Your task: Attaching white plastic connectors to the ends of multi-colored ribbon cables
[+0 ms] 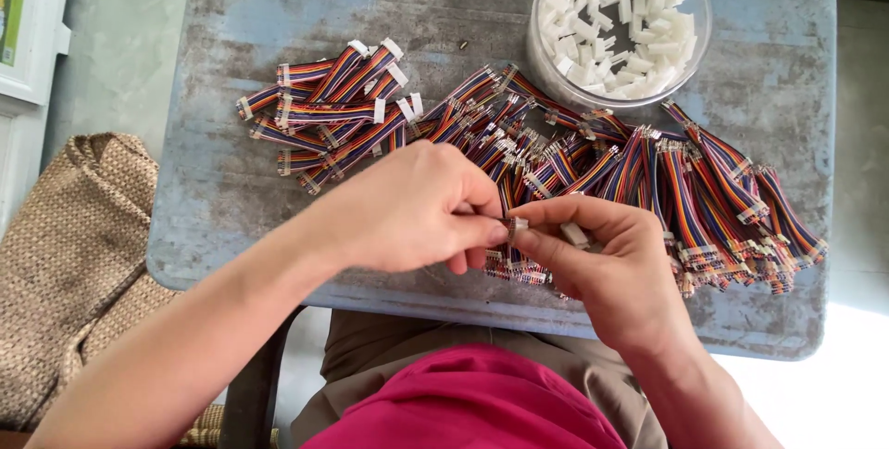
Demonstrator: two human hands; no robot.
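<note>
Fingertips meet at the centre of your view: your left hand (pixel 417 208) and your right hand (pixel 602 268) are pressed close together, both pinching a small white connector (pixel 519 224) with a short rainbow ribbon cable (pixel 512 259) hanging from it just below the thumbs. Your right hand also grips a second white piece (pixel 574 233) between finger and palm. Nearest to you, at six o'clock, your pink top and tan trousers fill the bottom edge, and a woven mat (pixel 74 255) lies on the floor at eight o'clock. You are working over a worn blue-grey table (pixel 231 180). Beyond your hands, from twelve to three o'clock, a broad loose pile of ribbon cables (pixel 704 190) with bare metal ends spreads to the right edge. At eleven o'clock sits a smaller heap of finished cables (pixel 333 106) already capped with white connectors, just beside the loose pile. Farthest off, at one o'clock, a clear round tub (pixel 690 37) holds many loose white connector housings (pixel 616 28), touching the top of the cable pile.
</note>
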